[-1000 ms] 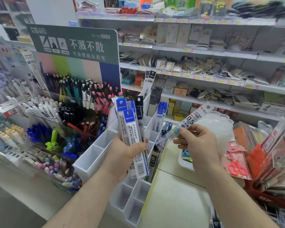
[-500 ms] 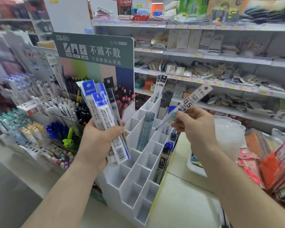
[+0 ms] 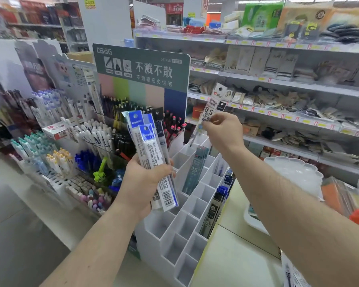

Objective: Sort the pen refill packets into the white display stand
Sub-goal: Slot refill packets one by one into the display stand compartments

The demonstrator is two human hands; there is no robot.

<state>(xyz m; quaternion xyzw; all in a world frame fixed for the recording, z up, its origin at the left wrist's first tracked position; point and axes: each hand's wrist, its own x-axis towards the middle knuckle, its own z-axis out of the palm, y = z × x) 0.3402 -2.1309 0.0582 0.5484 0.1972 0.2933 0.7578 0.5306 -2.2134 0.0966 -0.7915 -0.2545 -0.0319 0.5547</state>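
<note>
Right hand (image 3: 223,131) pinching single 0.5 packet (image 3: 212,107), now raised over white display stand (image 3: 187,226) rear slots at 12 o'clock, so drop-in looks imminent; left hand (image 3: 142,183) grips remaining packets (image 3: 148,154).

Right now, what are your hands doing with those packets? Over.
Left hand grips a bundle of refill packets. Right hand pinches a single 0.5 packet above the white display stand. Nothing blocks the slots.
</note>
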